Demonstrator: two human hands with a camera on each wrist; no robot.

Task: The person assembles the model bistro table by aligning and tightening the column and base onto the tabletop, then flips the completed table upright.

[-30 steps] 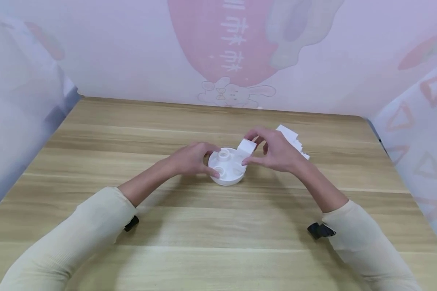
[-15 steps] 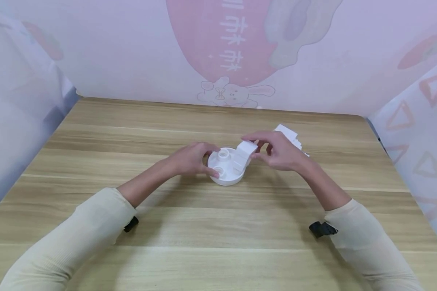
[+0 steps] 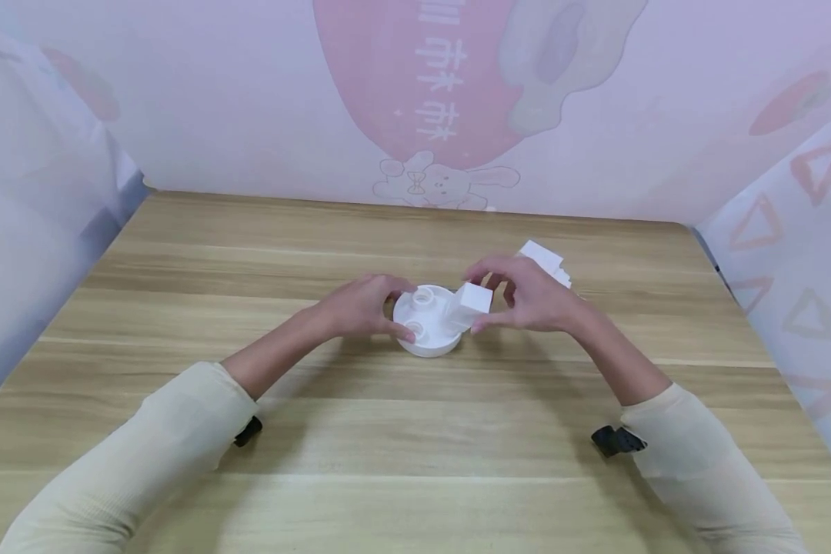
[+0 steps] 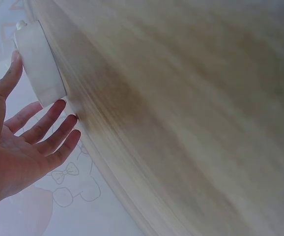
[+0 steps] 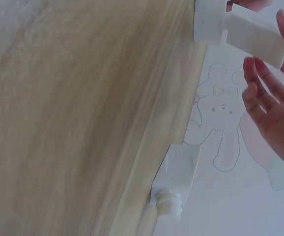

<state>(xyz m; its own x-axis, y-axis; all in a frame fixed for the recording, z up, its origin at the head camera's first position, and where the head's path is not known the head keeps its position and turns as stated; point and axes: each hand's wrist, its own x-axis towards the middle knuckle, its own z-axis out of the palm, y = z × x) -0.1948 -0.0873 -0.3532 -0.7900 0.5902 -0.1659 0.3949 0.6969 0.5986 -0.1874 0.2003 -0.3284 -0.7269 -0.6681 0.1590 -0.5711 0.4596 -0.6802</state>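
A shallow white round base [image 3: 432, 348] with raised rings on top sits on the table. My left hand [image 3: 360, 308] holds its left side between thumb and index finger; in the left wrist view the other fingers spread loosely beside the base [image 4: 40, 64]. A white block [image 3: 472, 302] stands on the base's right part, leaning slightly right. My right hand [image 3: 526, 296] curves round this block, thumb at its near lower side and fingers behind it. In the right wrist view the fingertips lie at the edge of the block [image 5: 255, 37]; how firmly they grip is unclear.
Behind the right hand lies another white piece [image 3: 543, 256] with a stepped edge, partly hidden. In the right wrist view, that white piece [image 5: 176, 169] shows a ringed round end. A printed wall sheet [image 3: 249, 100] rises behind the wooden table [image 3: 388, 438].
The right hand turns the white block on the round base, so its flat end now faces up and right. The right fingers have shifted their hold. The left hand stays on the base.
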